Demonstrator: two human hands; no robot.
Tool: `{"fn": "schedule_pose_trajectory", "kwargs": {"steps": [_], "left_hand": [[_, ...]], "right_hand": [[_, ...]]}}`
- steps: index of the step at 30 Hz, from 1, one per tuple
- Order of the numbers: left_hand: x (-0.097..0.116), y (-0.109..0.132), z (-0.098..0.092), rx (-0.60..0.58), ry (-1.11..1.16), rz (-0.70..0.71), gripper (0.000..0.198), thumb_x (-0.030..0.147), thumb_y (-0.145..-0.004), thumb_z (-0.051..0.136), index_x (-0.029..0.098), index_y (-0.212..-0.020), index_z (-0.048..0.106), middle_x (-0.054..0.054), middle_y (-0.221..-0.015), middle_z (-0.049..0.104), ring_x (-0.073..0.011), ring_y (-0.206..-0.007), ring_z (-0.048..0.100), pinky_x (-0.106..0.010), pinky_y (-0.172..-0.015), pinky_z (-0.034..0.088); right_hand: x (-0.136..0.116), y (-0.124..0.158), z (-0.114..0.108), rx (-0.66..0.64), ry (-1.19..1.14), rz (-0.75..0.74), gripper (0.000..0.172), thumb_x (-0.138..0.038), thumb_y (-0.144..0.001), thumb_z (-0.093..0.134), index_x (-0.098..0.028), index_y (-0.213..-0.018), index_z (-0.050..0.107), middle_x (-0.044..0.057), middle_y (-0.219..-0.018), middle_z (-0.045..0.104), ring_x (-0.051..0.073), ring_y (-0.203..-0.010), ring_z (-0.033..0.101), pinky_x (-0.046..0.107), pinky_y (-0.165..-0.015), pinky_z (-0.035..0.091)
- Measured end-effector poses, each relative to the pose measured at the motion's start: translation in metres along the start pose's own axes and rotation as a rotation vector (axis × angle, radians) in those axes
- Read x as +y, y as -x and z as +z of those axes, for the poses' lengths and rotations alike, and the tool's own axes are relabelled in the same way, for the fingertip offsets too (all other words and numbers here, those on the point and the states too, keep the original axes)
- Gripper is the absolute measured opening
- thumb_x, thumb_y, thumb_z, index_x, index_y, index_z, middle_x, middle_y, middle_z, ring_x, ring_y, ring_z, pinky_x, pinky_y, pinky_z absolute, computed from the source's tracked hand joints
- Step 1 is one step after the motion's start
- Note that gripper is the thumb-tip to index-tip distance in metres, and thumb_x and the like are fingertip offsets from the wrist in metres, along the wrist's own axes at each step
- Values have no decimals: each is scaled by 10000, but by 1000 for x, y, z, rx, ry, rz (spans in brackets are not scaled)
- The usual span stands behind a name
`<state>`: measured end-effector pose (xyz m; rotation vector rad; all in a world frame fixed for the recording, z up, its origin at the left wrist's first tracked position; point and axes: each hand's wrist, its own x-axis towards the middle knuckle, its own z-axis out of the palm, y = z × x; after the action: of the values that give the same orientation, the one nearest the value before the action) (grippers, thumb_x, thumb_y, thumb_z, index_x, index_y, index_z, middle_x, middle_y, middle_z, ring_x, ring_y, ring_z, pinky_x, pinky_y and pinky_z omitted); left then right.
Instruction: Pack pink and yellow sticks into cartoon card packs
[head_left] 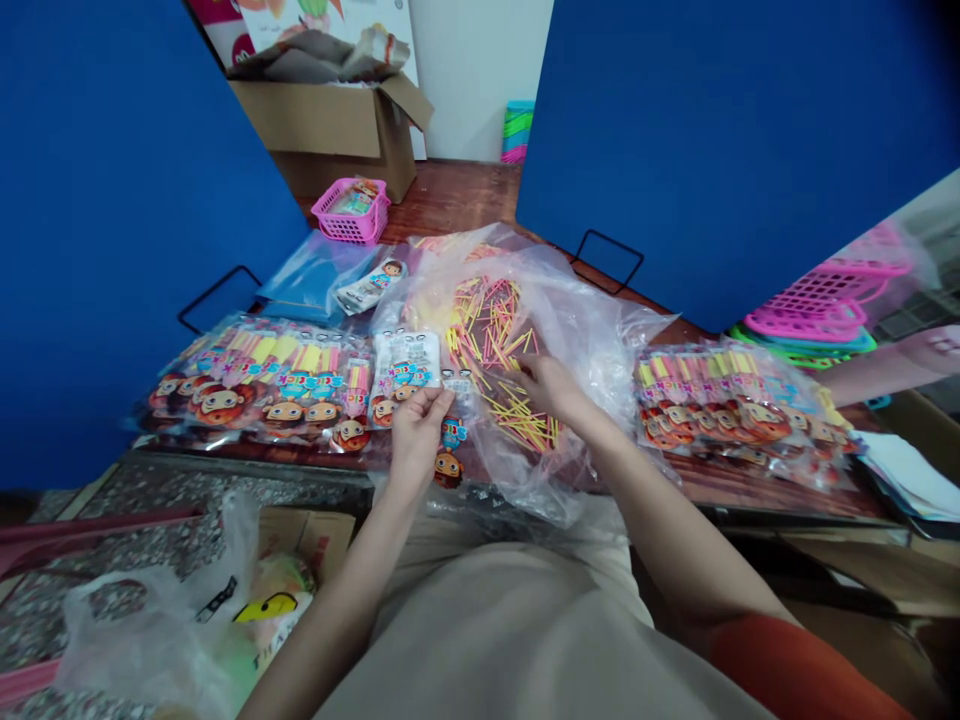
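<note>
My left hand (pixel 421 425) pinches the top edge of a small printed plastic packet (pixel 448 462) with a cartoon face. Just behind that hand lies a stack of similar packets (pixel 405 365). My right hand (pixel 551 385) reaches into a large clear plastic bag (pixel 592 345) spread open on the table. Inside the bag are many thin pink and yellow sticks (pixel 495 325). The fingers of my right hand are bent at the sticks; whether they grip any is too small to tell.
Filled stick packets lie in rows at left (pixel 262 385) and right (pixel 720 400). Behind stand a pink basket (pixel 351 212) and a cardboard box (pixel 330 120). Blue panels (pixel 720 130) flank the table. Another person's arm (pixel 892 365) extends in from the right.
</note>
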<state>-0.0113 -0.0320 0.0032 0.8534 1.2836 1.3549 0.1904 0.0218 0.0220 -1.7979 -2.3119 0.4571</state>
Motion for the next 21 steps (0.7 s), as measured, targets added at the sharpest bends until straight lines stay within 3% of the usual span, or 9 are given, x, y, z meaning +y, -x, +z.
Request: {"fn": "schedule_pose_trajectory", "kwargs": {"steps": [6,10,12,17,21], "left_hand": [[-1,2,1,-41,-154,94,222,387,-715,671,175,-706,605,40,-609,526,-109,-581,437,-231,-588,363],[-4,5,2,-73,-344,188,188,361,-784,585,191,-706,591,37,-617,510,-126,-607,450,-235,-616,358],[-7,6,3,-85,-420,224,193,357,-808,560,197,-703,581,38,-600,490,-133,-600,446,-236,-601,343],[-6,7,3,-123,-467,255,266,369,-856,513,201,-651,535,38,-561,451,-136,-580,425,-240,-574,319],[-3,7,4,-132,-369,238,210,354,-843,537,196,-703,541,40,-615,465,-126,-609,431,-233,-611,355]], "right_hand": [[7,25,3,-241,161,-43,283,-347,-935,524,-125,-1011,683,167,-1037,686,251,-956,648,289,-784,426],[4,30,6,-327,202,-127,401,-366,-813,675,-109,-1120,651,193,-1183,618,298,-1046,618,337,-865,451],[-2,28,10,-329,211,-112,386,-299,-773,697,-96,-1101,663,203,-1171,627,316,-1068,610,352,-881,454],[-13,17,20,-261,180,-43,279,-167,-828,566,-51,-1058,671,234,-1077,675,303,-989,649,333,-824,460],[0,11,17,-205,107,-20,219,-222,-846,550,-119,-986,683,151,-960,715,247,-854,657,289,-714,441]]}}
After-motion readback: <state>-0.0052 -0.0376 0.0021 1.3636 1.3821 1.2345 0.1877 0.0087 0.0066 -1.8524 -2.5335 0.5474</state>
